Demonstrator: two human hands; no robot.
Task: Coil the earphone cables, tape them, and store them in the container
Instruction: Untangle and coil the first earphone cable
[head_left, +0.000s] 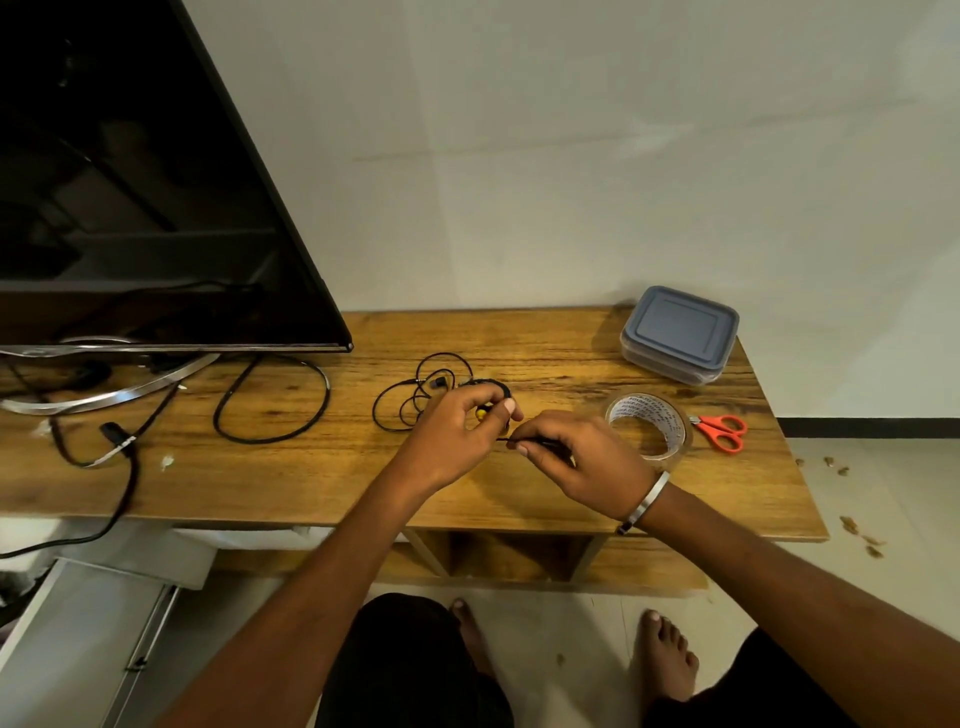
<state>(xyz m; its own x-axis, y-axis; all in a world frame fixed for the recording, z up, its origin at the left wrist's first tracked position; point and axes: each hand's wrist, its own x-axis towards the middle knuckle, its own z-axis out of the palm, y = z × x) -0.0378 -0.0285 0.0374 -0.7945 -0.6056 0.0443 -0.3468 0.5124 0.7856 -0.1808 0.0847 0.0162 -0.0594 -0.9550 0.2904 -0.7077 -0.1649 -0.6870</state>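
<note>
Earphone cable (415, 395), thin, light and floppy, lay partly loose on the table (311, 467) just left of the tape roll (649, 423). Left hand (457, 436) pinched its coil; right hand (576, 462) fingers gripped the free strand, probably the best hold.

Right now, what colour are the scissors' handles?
Red-orange, on the scissors lying right of the tape roll; clearest in the head view.
</note>
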